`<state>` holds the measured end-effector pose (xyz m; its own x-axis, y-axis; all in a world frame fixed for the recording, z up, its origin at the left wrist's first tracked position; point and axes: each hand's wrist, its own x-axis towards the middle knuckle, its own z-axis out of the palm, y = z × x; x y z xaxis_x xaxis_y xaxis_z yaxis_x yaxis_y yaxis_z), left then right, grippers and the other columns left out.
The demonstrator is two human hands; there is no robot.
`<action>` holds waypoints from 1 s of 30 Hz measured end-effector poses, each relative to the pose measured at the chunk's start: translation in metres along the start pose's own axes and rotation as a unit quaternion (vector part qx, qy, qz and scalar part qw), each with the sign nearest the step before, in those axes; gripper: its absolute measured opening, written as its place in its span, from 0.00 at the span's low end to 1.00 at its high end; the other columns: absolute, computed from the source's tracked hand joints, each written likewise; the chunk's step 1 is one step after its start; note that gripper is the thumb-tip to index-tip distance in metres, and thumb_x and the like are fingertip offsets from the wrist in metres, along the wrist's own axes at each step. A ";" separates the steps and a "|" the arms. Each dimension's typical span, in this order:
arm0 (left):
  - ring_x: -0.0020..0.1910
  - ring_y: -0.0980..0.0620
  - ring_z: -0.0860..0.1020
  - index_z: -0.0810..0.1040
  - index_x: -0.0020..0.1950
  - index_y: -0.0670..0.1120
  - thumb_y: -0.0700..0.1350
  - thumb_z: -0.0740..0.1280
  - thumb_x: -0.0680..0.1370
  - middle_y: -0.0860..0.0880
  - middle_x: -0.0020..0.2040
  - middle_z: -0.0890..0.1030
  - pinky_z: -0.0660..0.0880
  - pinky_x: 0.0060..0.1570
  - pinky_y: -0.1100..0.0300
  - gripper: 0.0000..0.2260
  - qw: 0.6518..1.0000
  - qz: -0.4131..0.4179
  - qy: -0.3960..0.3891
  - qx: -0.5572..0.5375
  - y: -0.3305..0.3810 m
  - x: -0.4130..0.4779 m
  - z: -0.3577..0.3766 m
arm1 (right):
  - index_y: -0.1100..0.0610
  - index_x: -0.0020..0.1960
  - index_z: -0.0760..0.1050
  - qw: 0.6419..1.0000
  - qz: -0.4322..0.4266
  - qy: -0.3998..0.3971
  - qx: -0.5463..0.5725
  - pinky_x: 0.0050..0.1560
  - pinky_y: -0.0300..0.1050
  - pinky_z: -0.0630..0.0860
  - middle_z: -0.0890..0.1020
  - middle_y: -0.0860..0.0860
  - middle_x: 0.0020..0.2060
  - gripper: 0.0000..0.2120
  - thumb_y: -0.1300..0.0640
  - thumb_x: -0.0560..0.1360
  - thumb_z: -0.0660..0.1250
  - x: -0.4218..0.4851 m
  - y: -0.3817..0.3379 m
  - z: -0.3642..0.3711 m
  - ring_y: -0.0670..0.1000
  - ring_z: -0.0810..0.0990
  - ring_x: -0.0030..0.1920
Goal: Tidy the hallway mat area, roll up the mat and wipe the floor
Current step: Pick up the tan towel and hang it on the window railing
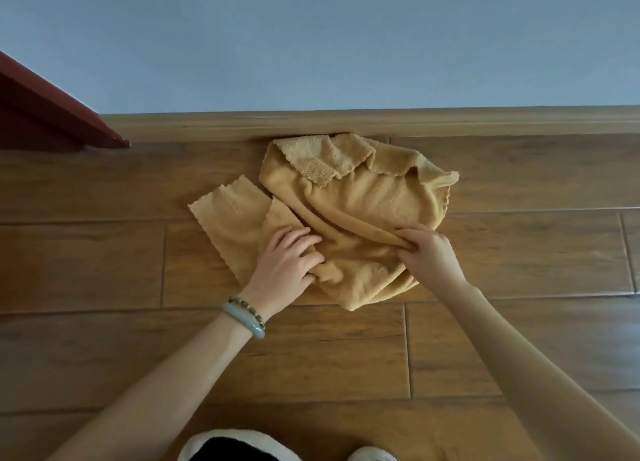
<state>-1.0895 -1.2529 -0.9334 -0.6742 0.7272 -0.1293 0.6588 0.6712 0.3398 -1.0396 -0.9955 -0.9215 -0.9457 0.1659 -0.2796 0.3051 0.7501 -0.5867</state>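
- Cloth (346, 218), yellow and crumpled, lies on the wooden floor (104, 270) under both our hands, its far edge touching the skirting board (485, 123).
- Our left hand (289, 261) rests on the cloth's near-left part; the fingers (294, 237) lie fairly straight across the fabric, pointing away from us, while the thumb presses into a fold at the near side. We read it as pressing down, with a little fabric bunched beside the thumb.
- Our right hand (427, 251) pinches a long raised ridge of the cloth; thumb and fingertips (403, 235) are curled round that fold, which runs away from them toward the left and farther from us.
- Beyond the fingers of both hands, the cloth heaps up, with a scalloped corner folded back on top near the skirting board.
- Left of our left fingers, a flat flap of the cloth with a scalloped edge spreads out on the floor.
- On our left wrist sit a pale green bangle (244, 320) and a beaded bracelet (247, 310), touching each other, on the near side of the hand.
- Far to the left of our left fingers, a dark red wooden piece (52, 114) meets the floor by the grey-blue wall (311, 38).
- Nearest to us, at the bottom edge, we see pale and dark shapes (239, 445), too cropped to identify.
- No mat shows anywhere around our fingers.
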 end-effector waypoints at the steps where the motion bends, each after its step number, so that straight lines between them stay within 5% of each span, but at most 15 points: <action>1: 0.61 0.45 0.75 0.83 0.48 0.47 0.43 0.79 0.63 0.48 0.57 0.81 0.63 0.66 0.49 0.15 1.000 0.001 0.010 -0.010 0.001 -0.002 -0.007 | 0.57 0.52 0.82 1.000 0.003 0.013 0.022 0.50 0.43 0.76 0.83 0.49 0.48 0.13 0.67 0.70 0.69 -0.002 -0.005 -0.006 0.49 0.80 0.48; 8: 0.59 0.42 0.77 0.82 0.52 0.41 0.37 0.74 0.66 0.45 0.52 0.83 0.71 0.59 0.47 0.15 0.994 -0.064 0.074 -0.038 0.036 -0.034 -0.158 | 0.54 0.47 0.83 0.983 -0.009 0.095 0.159 0.40 0.34 0.75 0.82 0.43 0.36 0.08 0.64 0.71 0.70 -0.042 -0.121 -0.113 0.42 0.78 0.37; 13: 0.62 0.43 0.75 0.81 0.54 0.40 0.38 0.75 0.67 0.45 0.56 0.82 0.70 0.62 0.45 0.16 0.994 -0.072 0.066 -0.058 0.083 -0.066 -0.312 | 0.55 0.49 0.83 0.977 -0.014 0.073 0.199 0.43 0.30 0.75 0.83 0.43 0.41 0.09 0.65 0.72 0.70 -0.093 -0.236 -0.229 0.41 0.81 0.43; 21: 0.61 0.45 0.76 0.82 0.55 0.42 0.39 0.76 0.66 0.47 0.56 0.82 0.71 0.62 0.48 0.17 0.996 -0.050 0.045 -0.066 0.174 -0.105 -0.565 | 0.51 0.49 0.83 0.971 0.015 0.067 0.227 0.45 0.41 0.78 0.84 0.42 0.41 0.09 0.62 0.73 0.70 -0.198 -0.368 -0.420 0.42 0.81 0.43; 25: 0.59 0.50 0.76 0.80 0.56 0.45 0.40 0.73 0.71 0.50 0.55 0.82 0.72 0.62 0.52 0.14 0.994 -0.021 0.034 -0.102 0.222 -0.126 -0.666 | 0.54 0.43 0.83 0.968 0.021 0.101 0.228 0.39 0.52 0.78 0.83 0.48 0.34 0.03 0.58 0.73 0.71 -0.251 -0.414 -0.499 0.50 0.80 0.36; 30: 0.52 0.55 0.76 0.77 0.56 0.46 0.44 0.63 0.79 0.54 0.51 0.79 0.72 0.54 0.58 0.08 0.990 -0.005 0.010 -0.142 0.282 -0.143 -0.762 | 0.49 0.40 0.82 0.958 0.011 0.150 0.245 0.38 0.46 0.77 0.82 0.44 0.31 0.05 0.58 0.72 0.72 -0.313 -0.459 -0.577 0.47 0.79 0.35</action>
<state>-1.0618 -1.2774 -0.1093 -0.6885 0.7157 -0.1174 0.5330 0.6091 0.5873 -0.9487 -1.0222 -0.1269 -0.9058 0.4097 -0.1082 0.2720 0.3662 -0.8899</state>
